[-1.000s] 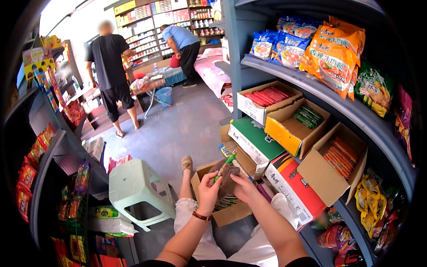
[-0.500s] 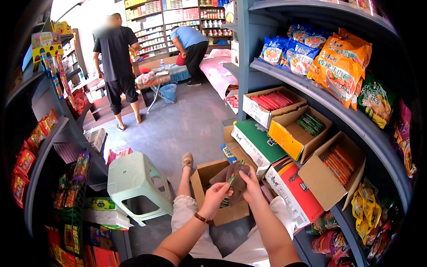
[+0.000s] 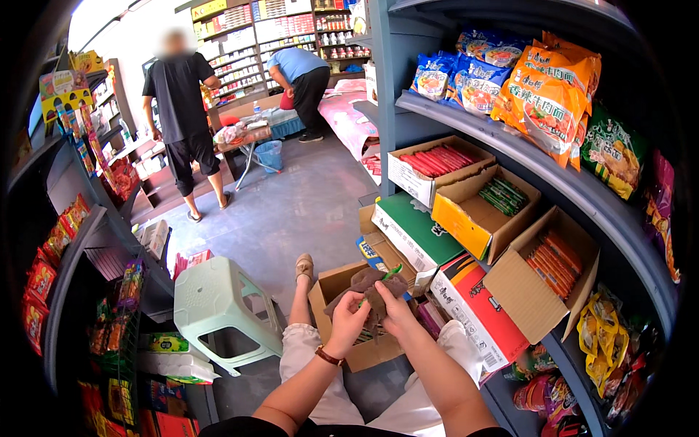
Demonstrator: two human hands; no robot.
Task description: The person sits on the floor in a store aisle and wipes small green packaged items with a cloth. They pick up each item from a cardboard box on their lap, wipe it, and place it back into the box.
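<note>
Over an open cardboard box (image 3: 378, 356) between my legs, both hands work close together on a brown cloth (image 3: 376, 306) and a slim green stick-shaped packet (image 3: 393, 272). My left hand (image 3: 349, 322) is closed, its fingertips pinching the packet's lower end beside the cloth. With its fingers closed, my right hand (image 3: 393, 309) grips the cloth around the packet, whose upper end sticks out above. Part of the packet is hidden by the cloth and fingers. Inside the box lie more thin packets, only partly visible.
A pale green plastic stool (image 3: 211, 291) stands left of my legs. Open boxes of red sticks (image 3: 437, 162), green sticks (image 3: 504, 197) and orange sticks (image 3: 550, 266) line the right shelf, below bagged noodles (image 3: 546, 98). Two people are farther off, one standing, one bending over.
My hands have shifted slightly left, and the cloth now spreads over the box. More of the green packet's upper end shows above the cloth. The view has turned slightly.
</note>
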